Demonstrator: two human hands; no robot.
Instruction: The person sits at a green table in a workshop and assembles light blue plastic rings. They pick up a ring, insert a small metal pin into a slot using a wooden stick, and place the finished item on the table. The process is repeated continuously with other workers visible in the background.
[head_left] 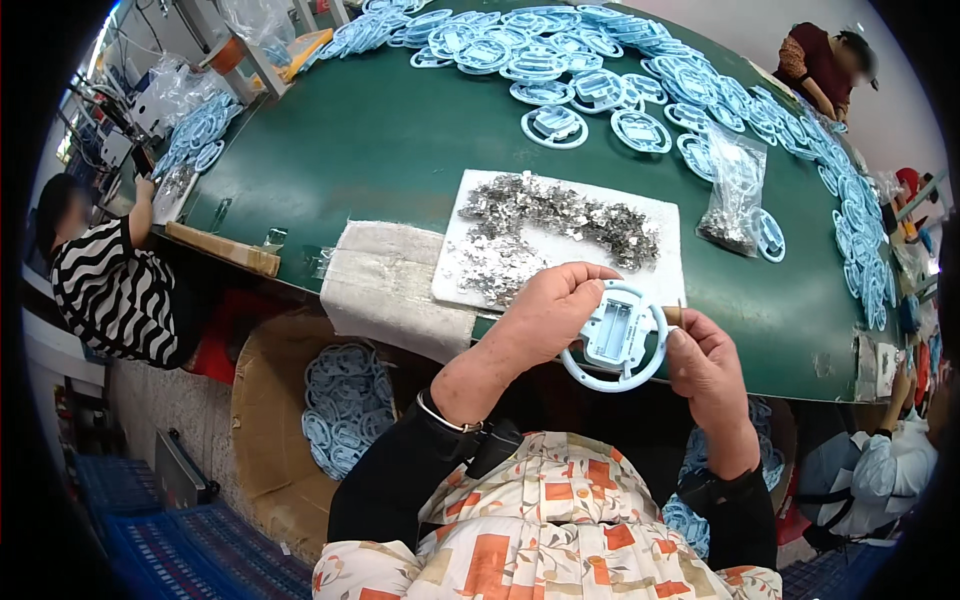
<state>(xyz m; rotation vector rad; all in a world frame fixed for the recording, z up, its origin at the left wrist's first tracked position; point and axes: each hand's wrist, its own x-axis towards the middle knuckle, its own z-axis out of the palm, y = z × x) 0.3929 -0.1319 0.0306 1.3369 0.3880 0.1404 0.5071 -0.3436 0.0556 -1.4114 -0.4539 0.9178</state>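
Observation:
My left hand grips a light-blue plastic toy steering wheel by its upper left rim, thumb and fingers closed. A rectangular battery compartment faces up in the wheel's middle. At the wheel's right side, my right hand is closed in a pinch round a small brown stick-like piece; its tip is too small to make out. Just beyond both hands lies a white foam board bearing heaps of small shiny metal pieces.
Many light-blue wheels cover the green table's far side. A clear bag of metal pieces lies right of the board, a white cloth left. A cardboard box of wheels stands below. Other people work around.

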